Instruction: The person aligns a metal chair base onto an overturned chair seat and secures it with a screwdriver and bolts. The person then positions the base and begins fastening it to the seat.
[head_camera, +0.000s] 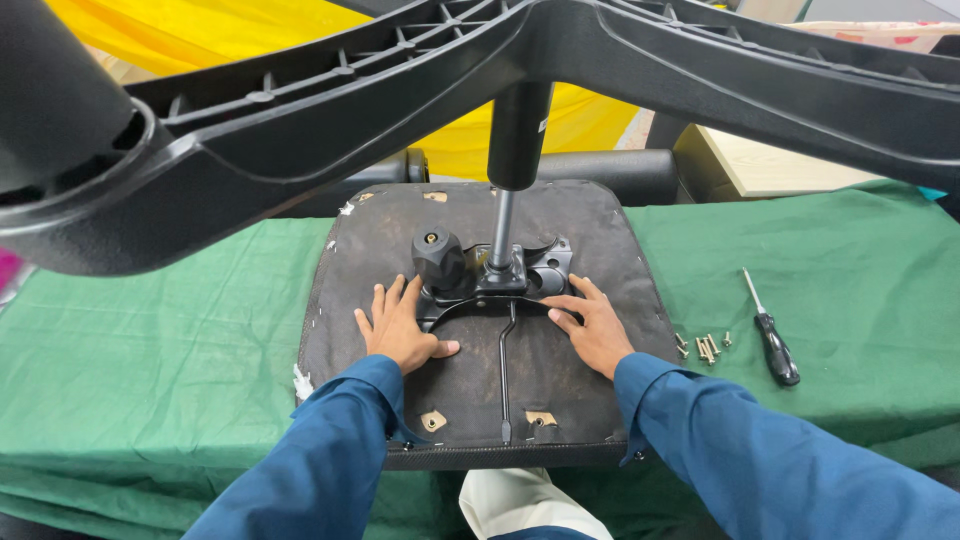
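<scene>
An upturned office chair seat (580, 235) lies on a green cloth, its black underside up. A black metal mechanism plate (545, 272) with a round knob (438, 258) is fixed at its middle. From it rises the gas cylinder (518, 130) to the black star base (420, 90), which spreads across the top of the view. My left hand (398, 328) lies flat on the seat, fingers touching the plate's left edge. My right hand (595, 325) rests flat at the plate's right edge. Neither hand holds anything.
Several loose screws (704, 347) and a black-handled screwdriver (772, 335) lie on the green cloth (150, 340) to the right of the seat. Yellow fabric (200, 30) and a wooden board (770, 160) are behind the table. A thin lever rod (505, 370) runs down the seat.
</scene>
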